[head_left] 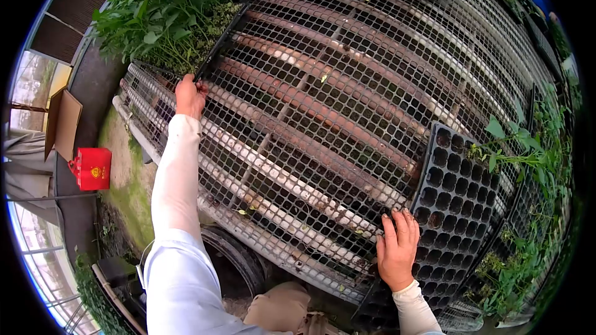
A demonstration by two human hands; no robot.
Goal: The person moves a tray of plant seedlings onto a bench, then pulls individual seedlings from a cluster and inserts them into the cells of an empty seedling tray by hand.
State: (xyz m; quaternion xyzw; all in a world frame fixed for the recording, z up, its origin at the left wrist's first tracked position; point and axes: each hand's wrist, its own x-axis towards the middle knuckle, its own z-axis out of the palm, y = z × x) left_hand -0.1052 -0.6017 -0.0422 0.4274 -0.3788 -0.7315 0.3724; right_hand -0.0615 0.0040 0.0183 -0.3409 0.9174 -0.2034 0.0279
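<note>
My left hand reaches to the near corner of a black tray of leafy green seedlings at the upper left, its fingers closed on the tray's corner. On the right, my right hand rests with fingers apart beside the left edge of a black cell tray, over the mesh. That tray's cells look mostly empty of plants, with one small green plant near its top right. Both hands are above a bench of black mesh laid over pipes.
A red box and an open cardboard box stand at the left. A round black tub sits below the bench's near edge. More seedlings line the right side. Part of a person in blue shows at the top right.
</note>
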